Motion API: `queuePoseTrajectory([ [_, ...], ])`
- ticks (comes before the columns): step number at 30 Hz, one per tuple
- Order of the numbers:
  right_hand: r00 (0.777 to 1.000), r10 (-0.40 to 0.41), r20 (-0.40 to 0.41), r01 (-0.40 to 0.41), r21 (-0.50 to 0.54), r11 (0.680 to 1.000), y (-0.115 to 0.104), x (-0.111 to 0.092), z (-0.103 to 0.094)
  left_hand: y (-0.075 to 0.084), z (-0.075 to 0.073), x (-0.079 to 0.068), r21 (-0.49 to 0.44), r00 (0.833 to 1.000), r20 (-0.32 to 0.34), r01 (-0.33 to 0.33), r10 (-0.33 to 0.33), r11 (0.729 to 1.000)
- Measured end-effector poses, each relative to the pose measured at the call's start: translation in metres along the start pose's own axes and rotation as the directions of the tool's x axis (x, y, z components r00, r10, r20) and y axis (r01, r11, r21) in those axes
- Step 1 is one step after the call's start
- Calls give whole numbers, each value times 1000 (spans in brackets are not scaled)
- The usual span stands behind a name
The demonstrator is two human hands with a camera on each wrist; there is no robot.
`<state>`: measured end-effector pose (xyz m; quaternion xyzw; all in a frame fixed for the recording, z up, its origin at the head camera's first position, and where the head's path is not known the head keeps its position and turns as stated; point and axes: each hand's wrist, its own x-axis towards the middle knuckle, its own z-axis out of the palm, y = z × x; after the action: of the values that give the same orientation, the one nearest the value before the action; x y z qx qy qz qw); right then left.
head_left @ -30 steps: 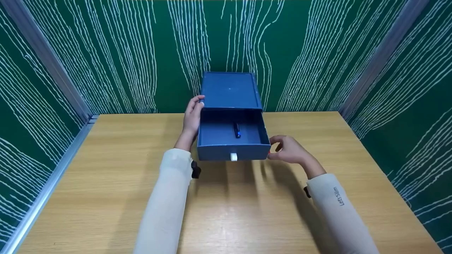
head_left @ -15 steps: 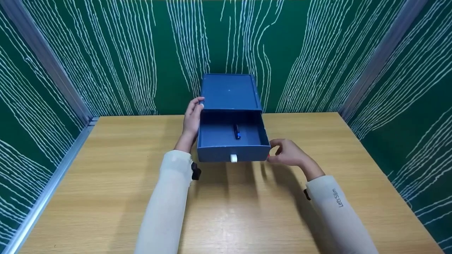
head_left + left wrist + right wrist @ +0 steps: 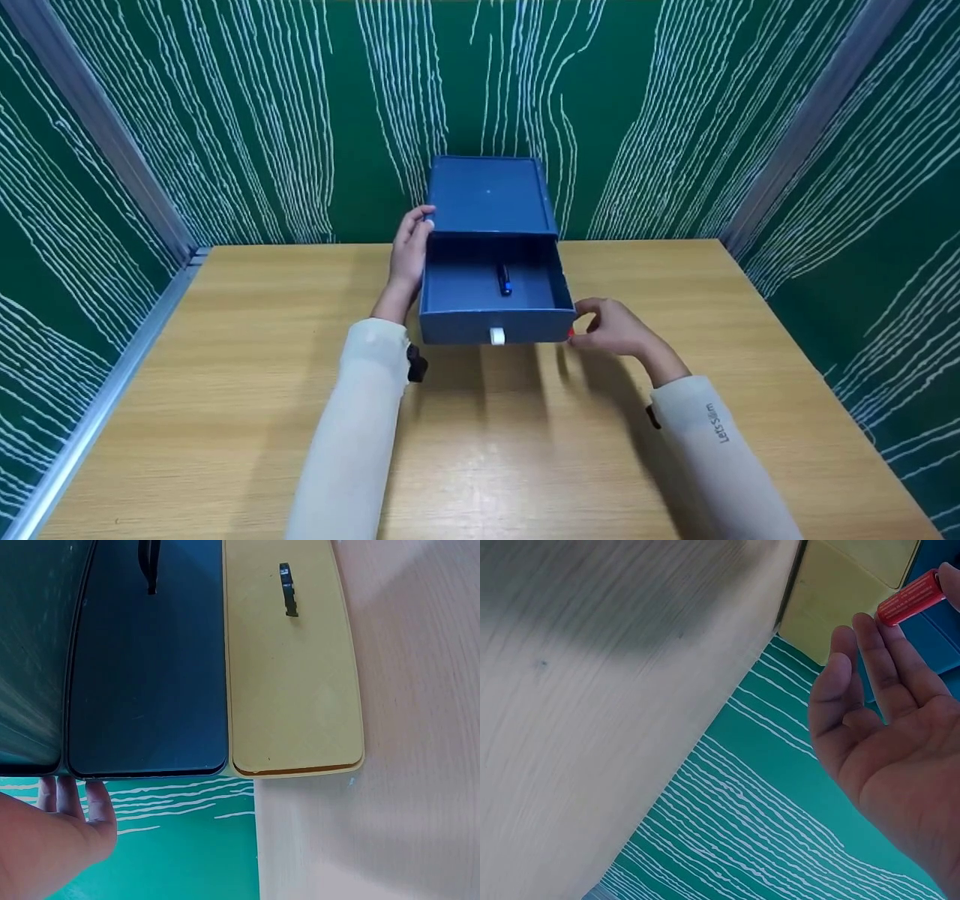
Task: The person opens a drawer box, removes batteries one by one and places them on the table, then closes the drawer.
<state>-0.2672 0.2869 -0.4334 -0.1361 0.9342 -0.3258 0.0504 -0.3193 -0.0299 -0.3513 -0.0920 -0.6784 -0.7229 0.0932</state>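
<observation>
The top blue drawer (image 3: 496, 326) is pulled out, its front bearing a white tab (image 3: 496, 336). On its floor lies a small dark cylinder (image 3: 505, 280) with a bright blue end. My left hand (image 3: 409, 251) lies along the left side of the blue drawer unit (image 3: 489, 193), its fingertips at the edge. In the left wrist view, its fingers (image 3: 67, 799) touch the unit's side. Just off the drawer's front right corner, my right hand (image 3: 611, 328) pinches a small red battery (image 3: 910, 598) with pale print between thumb and fingertips; the head view shows just a bit of red.
Below the pulled-out drawer are another blue drawer (image 3: 150, 675) and a yellow drawer (image 3: 296, 690), both with dark handles. The unit stands at the back of the wooden table (image 3: 285, 420), against a green wall (image 3: 375, 187) with white wavy lines.
The head view has shifted very slightly. Both hands, the drawer and the dark cylinder keep their places, and the red battery stays in my right hand.
</observation>
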Motion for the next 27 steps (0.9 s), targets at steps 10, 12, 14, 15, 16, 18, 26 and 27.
queuePoseTrajectory([
  [10, 1000, 7, 4, -7, 2, 1000, 5, -1, 3, -15, -1, 10, -23, 999, -14, -41, 41, 999],
  [12, 1000, 18, 2, -18, -9, 1000, 7, -1, 3, -19, -1, 12, -11, 999, -20, -43, 43, 999],
  [14, 1000, 29, 2, -29, -17, 999, 8, -1, 3, -21, -1, 13, 5, 999, -24, -46, 46, 999],
  [15, 999, 38, 3, -38, -19, 999, 8, -1, 3, -22, -1, 13, 9, 999, -24, -48, 48, 999],
  [16, 999, 49, 3, -49, -19, 999, 8, -1, 3, -23, -1, 13, 14, 998, -26, -51, 51, 999],
  [18, 998, 58, 13, -57, -18, 998, 9, -1, 3, -24, 0, 13, 20, 999, -26, -45, 46, 999],
  [26, 998, 43, 35, -42, -32, 999, 13, -1, 4, -17, 0, 10, 9, 999, -25, -20, 20, 1000],
  [27, 999, 37, 36, -35, -33, 999, 13, -1, 4, -13, 0, 8, 1, 1000, -18, -16, 16, 1000],
])
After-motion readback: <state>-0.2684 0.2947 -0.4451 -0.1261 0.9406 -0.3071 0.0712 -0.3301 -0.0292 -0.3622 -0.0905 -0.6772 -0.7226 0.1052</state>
